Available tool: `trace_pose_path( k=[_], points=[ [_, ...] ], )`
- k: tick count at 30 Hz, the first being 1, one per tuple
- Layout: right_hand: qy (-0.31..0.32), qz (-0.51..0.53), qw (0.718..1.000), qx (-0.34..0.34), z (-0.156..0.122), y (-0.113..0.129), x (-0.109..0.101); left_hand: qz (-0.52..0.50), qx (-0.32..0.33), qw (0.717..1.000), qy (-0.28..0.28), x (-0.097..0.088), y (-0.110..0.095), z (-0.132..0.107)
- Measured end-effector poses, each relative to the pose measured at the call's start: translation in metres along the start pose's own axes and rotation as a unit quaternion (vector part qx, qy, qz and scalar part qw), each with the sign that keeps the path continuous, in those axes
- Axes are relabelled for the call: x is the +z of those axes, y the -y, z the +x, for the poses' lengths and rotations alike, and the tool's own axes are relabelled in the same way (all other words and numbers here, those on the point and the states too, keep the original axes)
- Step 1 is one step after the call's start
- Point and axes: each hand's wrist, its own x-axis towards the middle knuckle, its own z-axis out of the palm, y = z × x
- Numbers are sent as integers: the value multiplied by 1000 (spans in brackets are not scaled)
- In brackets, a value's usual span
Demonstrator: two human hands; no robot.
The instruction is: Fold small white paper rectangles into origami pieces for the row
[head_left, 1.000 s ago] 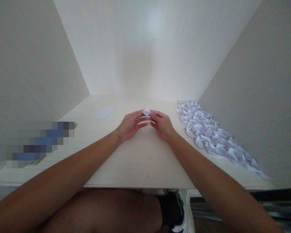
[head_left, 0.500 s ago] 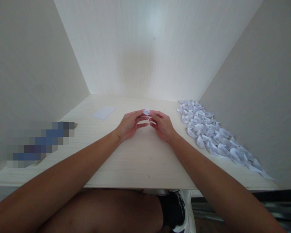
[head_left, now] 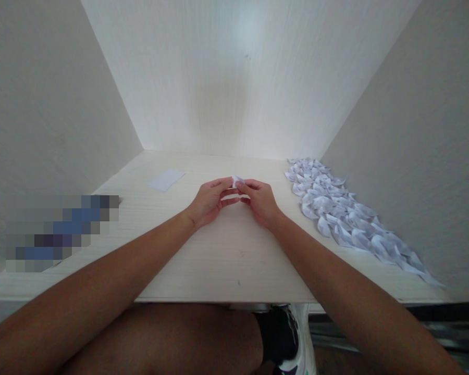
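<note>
Between my two hands, over the middle of the white table (head_left: 219,260), is a small folded piece of white paper (head_left: 236,181). My left hand (head_left: 213,199) pinches its left side between thumb and forefinger. On the other side my right hand (head_left: 260,199) grips it with the thumb pressed over its face. The lower fingers of both hands curl towards each other below the paper. Its exact folds are too small to make out.
Along the right wall (head_left: 410,156) runs a long pile of folded white paper pieces (head_left: 336,208). A flat white paper sheet (head_left: 167,180) lies at the back left. A pixelated blurred object (head_left: 66,232) stands by the left wall.
The folded paper has turned a little between my fingers and shows a more upright shape. My right thumb has shifted onto it. Both hands stay in nearly the same place.
</note>
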Motion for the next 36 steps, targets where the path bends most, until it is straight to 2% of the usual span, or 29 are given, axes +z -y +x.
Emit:
trace_pose_path(
  k=[10, 20, 27, 36],
  points=[
    [-22, 12, 1000, 6, -1, 5, -1, 45, 33, 998, 24, -2, 3, -1],
    [-17, 31, 999, 18, 3, 3, -3, 55, 57, 996, 36, -2, 4, -1],
    [21, 54, 997, 50, 2, 6, -3, 59, 57, 996, 35, 1, 0, -3],
    [54, 62, 995, 57, 1, 4, -1, 82, 55, 995, -13, 8, -1, -5]
  ],
)
